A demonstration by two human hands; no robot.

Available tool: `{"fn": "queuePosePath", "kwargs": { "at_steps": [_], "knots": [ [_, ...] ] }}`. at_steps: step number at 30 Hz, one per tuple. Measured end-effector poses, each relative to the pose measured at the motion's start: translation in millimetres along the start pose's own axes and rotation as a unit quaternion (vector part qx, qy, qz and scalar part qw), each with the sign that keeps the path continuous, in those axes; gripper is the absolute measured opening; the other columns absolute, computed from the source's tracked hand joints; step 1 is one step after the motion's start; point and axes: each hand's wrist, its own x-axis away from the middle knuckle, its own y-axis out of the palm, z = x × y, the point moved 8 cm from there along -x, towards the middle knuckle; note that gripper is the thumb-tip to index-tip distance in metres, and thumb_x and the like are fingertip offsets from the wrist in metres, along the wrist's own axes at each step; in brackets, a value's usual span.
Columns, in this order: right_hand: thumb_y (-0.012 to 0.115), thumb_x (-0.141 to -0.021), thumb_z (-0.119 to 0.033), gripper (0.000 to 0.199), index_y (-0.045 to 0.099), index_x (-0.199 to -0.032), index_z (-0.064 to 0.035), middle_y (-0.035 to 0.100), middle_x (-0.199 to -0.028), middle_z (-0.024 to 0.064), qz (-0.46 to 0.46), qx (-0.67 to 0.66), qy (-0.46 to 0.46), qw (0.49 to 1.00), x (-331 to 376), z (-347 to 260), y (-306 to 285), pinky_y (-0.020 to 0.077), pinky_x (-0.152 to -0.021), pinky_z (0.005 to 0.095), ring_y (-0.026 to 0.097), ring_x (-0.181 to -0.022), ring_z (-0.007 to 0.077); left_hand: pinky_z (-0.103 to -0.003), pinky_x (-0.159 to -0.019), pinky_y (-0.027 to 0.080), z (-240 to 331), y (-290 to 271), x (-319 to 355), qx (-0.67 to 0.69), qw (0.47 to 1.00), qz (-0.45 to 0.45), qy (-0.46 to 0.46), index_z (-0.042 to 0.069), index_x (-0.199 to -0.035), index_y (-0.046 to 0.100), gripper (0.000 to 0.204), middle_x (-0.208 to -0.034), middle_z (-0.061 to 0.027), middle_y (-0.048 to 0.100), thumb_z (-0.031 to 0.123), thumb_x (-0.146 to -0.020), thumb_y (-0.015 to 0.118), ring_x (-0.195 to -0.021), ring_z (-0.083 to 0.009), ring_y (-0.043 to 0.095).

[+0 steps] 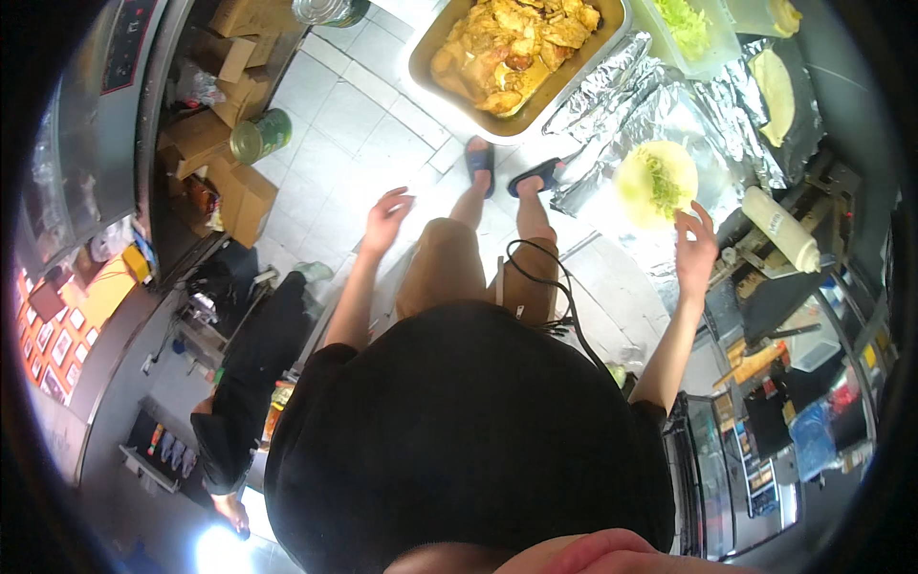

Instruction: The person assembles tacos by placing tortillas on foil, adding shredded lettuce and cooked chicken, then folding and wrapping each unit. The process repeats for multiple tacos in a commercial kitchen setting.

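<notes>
A round flatbread (631, 194) lies on a sheet of foil (710, 134) to the front right, with shredded lettuce (662, 182) in a strip across its middle. My right hand (696, 253) is at the bread's near right edge, fingers apart, holding nothing visible; whether the fingertips touch the bread I cannot tell. Over the floor to the left, my left hand (385, 220) hangs empty, its fingers loosely bent and apart. Beyond the foil stand a metal pan (417, 72) of cooked yellow-brown meat pieces (516, 48) and a clear tub of shredded lettuce (687, 31).
A white squeeze bottle (779, 228) lies right of my right hand. Another pale flatbread (773, 96) rests at the far right. Cardboard boxes (244, 196) and a large tin can (260, 137) stand on the left. Another person in dark clothes (256, 335) is behind on the left.
</notes>
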Motion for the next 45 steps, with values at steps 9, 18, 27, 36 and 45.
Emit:
{"fn": "queuePosePath", "kwargs": {
  "at_steps": [9,18,27,36,45],
  "knots": [
    [0.069,-0.105,-0.053,0.062,0.065,-0.151,-0.0114,0.079,-0.128,0.0199,-0.159,0.235,0.09,0.955,-38,-51,12,0.0575,-0.103,0.0501,0.073,-0.12,0.0424,-0.038,-0.093,0.063,-68,-99,11,0.065,0.995,0.071,0.033,0.005,-0.152,0.061,0.047,-0.123,-0.0235,0.078,0.017,-0.107,0.071,-0.106,-0.0277,0.08],
    [0.084,-0.094,-0.027,0.033,0.071,-0.119,-0.0094,0.074,-0.105,0.0122,0.032,0.21,-0.306,0.928,-205,-282,94,0.0607,-0.075,0.0425,0.076,-0.091,0.0305,-0.048,-0.085,0.061,-54,-27,-28,-0.139,0.983,0.007,0.121,0.006,-0.12,0.074,0.021,-0.111,-0.0161,0.08,0.016,-0.102,0.074,-0.1,-0.039,0.077],
    [0.073,-0.098,-0.038,0.043,0.068,-0.135,-0.0154,0.075,-0.103,0.0125,-0.122,0.396,-0.339,0.845,-244,-285,147,0.0625,-0.074,0.0455,0.078,-0.093,0.0317,-0.047,-0.083,0.062,-41,-17,-33,-0.147,0.982,0.02,0.117,0.005,-0.115,0.074,0.015,-0.107,-0.0172,0.079,0.013,-0.102,0.073,-0.098,-0.0382,0.078],
    [0.069,-0.098,-0.033,0.03,0.065,-0.119,-0.0122,0.076,-0.101,0.0118,-0.067,0.345,-0.294,0.889,-255,-281,147,0.0626,-0.068,0.0488,0.078,-0.084,0.0356,-0.045,-0.085,0.062,-14,-19,-45,-0.123,0.984,0.045,0.123,0.002,-0.115,0.075,0.016,-0.11,-0.0186,0.079,0.013,-0.103,0.073,-0.098,-0.0383,0.078],
    [0.077,-0.101,-0.031,0.044,0.068,-0.138,-0.0093,0.082,-0.109,0.0151,-0.074,0.225,-0.146,0.961,-271,-276,108,0.0627,-0.075,0.0454,0.081,-0.095,0.0306,-0.047,-0.087,0.061,29,-9,-29,-0.114,0.979,0.051,0.163,0.006,-0.113,0.075,0.013,-0.111,-0.0159,0.077,0.011,-0.101,0.073,-0.1,-0.0405,0.075]
  ]
}}
